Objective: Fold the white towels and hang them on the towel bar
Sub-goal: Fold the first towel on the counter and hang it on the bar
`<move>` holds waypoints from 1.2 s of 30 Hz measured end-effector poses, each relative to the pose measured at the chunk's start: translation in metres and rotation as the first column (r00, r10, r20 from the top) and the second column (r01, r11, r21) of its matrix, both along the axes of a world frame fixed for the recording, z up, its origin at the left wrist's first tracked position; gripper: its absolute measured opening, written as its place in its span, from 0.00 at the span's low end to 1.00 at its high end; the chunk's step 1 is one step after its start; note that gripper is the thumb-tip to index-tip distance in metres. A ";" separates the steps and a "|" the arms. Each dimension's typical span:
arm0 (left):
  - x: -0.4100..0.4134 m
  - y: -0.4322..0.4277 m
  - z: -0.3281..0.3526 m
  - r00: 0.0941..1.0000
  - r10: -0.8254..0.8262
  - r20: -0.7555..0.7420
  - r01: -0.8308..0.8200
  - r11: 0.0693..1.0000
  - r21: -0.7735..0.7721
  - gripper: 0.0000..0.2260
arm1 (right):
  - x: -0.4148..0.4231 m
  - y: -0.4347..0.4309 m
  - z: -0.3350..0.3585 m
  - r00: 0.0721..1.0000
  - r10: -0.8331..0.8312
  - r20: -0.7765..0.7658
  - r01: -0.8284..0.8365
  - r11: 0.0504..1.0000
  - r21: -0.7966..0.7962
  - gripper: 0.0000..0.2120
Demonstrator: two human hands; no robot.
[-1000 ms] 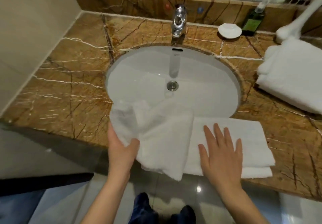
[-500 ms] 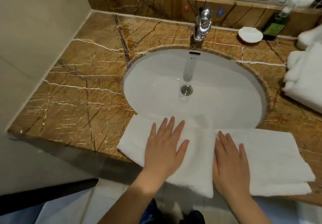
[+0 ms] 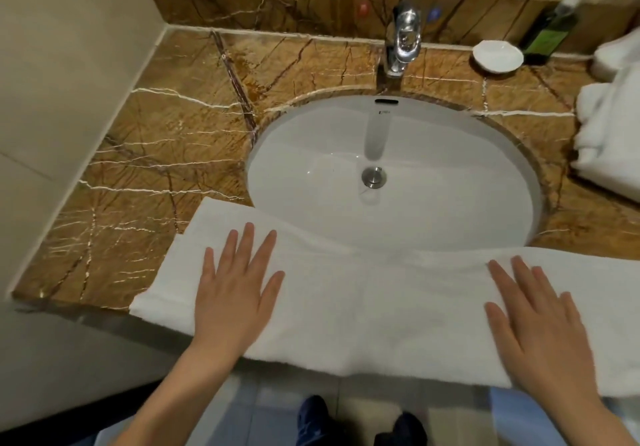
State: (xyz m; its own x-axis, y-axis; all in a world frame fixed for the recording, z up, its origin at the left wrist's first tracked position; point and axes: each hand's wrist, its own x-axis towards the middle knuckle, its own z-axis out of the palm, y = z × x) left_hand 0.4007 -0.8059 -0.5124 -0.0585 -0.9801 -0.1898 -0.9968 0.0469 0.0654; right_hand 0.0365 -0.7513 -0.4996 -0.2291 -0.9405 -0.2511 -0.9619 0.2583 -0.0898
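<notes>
We see the brown veined marble table point(image 3: 156, 168) filling most of the view, with the round white sink point(image 3: 450, 210) sunk into it just right of centre. At six o'clock of the sink, the white towel point(image 3: 381, 307) lies as one long flat band along the table's near edge. Its far edge overlaps the basin rim, its near edge hangs a little past the table's front, and its right end runs out of view at three o'clock. At three o'clock of the sink, well apart from that band, a pile of folded white towels point(image 3: 609, 140) sits on the table, cut off by the frame. Our left hand point(image 3: 232, 293) rests palm down on the towel's left part at about eight o'clock of the sink, its grip spread, fingers straight and fanned. Our right hand point(image 3: 540, 324) lies palm down on the towel at about five o'clock, its grip likewise spread flat and pinching nothing. At twelve o'clock of the sink stands the chrome tap point(image 3: 403, 43). At one o'clock, a dark green bottle point(image 3: 550, 35) stands just beside a small white dish point(image 3: 498, 56). The metal drain point(image 3: 374, 177) sits in the basin's middle.
</notes>
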 end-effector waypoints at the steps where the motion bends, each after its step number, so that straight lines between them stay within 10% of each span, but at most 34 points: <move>1: -0.004 -0.002 0.006 1.000 0.009 0.010 -0.009 1.000 0.000 0.27 | 0.002 -0.001 0.003 1.000 -0.006 0.005 0.006 1.000 0.003 0.31; 8: -0.074 0.003 0.015 0.965 -0.186 -0.186 0.187 0.982 -0.014 0.27 | 0.073 -0.004 -0.006 0.965 0.245 0.090 -0.244 0.969 -0.026 0.27; 22: -0.041 0.003 -0.004 0.992 -0.118 -0.040 0.118 0.993 0.012 0.27 | 0.024 0.005 -0.009 0.984 0.145 0.103 -0.138 0.988 -0.069 0.29; 27: -0.088 0.005 0.015 0.967 -0.164 -0.197 0.146 0.984 -0.104 0.24 | -0.026 0.002 0.009 0.945 0.181 0.274 -0.129 0.972 -0.195 0.25; 31: -0.184 0.010 0.029 0.747 -0.490 -0.449 0.394 0.871 -0.294 0.19 | -0.085 -0.009 0.008 0.947 0.132 0.293 -0.058 0.967 -0.249 0.22; 36: -0.306 0.033 0.016 0.398 -0.879 -0.261 0.790 0.473 -0.390 0.11 | -0.136 -0.037 0.003 0.904 0.337 0.263 -0.294 0.937 -0.191 0.22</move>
